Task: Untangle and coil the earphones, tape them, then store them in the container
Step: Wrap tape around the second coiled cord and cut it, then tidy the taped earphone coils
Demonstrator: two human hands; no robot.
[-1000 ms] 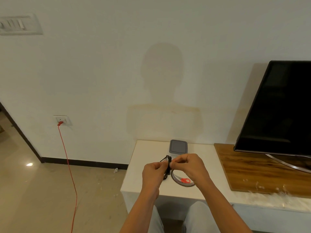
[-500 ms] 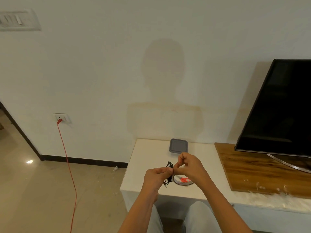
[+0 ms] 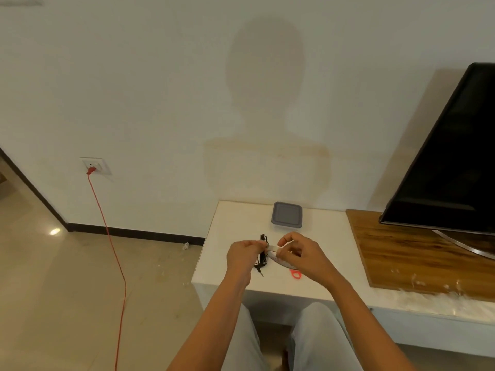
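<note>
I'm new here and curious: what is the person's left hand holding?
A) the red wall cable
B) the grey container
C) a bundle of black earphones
C: the left hand pinches the coiled black earphones, plug dangling below; the right hand pinches a tape strip beside them, and the grey container sits apart behind.

container (image 3: pixel 287 214) on table (image 3: pixel 235 226), behind earphones (image 3: pixel 263 254)

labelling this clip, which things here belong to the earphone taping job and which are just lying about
Job: black coiled earphones in the left hand; white tape strip pinched by the right hand; grey square lidded container; red loop, likely a scissors handle.
Lying about: black flat television; brown wooden board; red cable in the white wall socket.
</note>
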